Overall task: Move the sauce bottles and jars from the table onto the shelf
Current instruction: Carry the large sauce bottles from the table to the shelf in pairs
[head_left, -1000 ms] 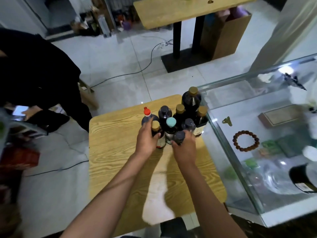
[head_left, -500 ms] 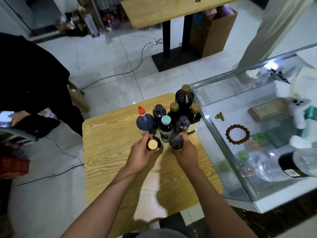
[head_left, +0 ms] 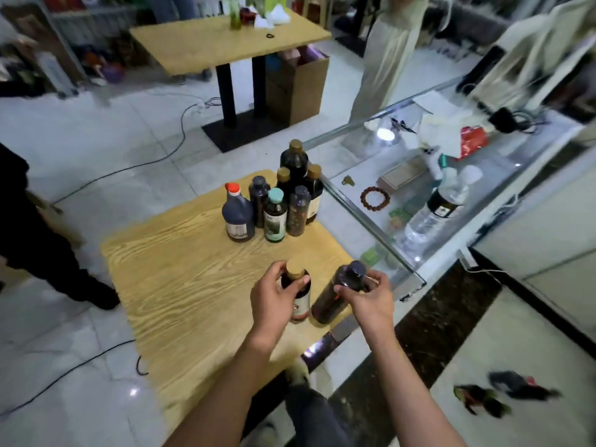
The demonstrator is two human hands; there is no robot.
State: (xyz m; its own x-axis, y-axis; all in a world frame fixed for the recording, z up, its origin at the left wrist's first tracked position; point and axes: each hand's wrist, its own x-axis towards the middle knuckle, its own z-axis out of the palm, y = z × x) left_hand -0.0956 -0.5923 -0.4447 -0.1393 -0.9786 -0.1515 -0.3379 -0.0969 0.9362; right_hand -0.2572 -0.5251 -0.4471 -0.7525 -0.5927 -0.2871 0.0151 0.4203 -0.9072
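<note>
Head view shows us holding 2 bottles, 1 in each hand, lifted above the near right part of the wooden tabletop [head_left: 180,285]. Our left hand [head_left: 274,301] has its fingers curled round the neck and shoulder of a small dark bottle with a tan cap [head_left: 296,296], which stands nearly upright in the grip. Our right hand [head_left: 369,296] grips a taller dark bottle with a black cap [head_left: 338,293] near its top, thumb on one side and fingers on the other; this bottle tilts, its base swung toward the left one, and the 2 bottles lie just beside each other.

At the far edge of the tabletop we see 7 more bottles packed close together. In front stand a squat bottle with a red cap [head_left: 238,217], a bottle with a teal cap [head_left: 275,216] and a dark bottle with a black cap [head_left: 298,211]. Behind them rise another black-capped bottle [head_left: 259,200] and 3 gold-capped bottles, the tallest [head_left: 294,162] at the very back.

To the right, touching the tabletop's edge, runs a glass display case [head_left: 371,221] with a bead bracelet [head_left: 375,199] inside and a clear plastic water bottle [head_left: 433,214] lying on top. Another person in dark clothes [head_left: 29,240] stands at the left. A second wooden table [head_left: 225,43] stands farther back, with a cardboard box [head_left: 298,88] beside its legs.
</note>
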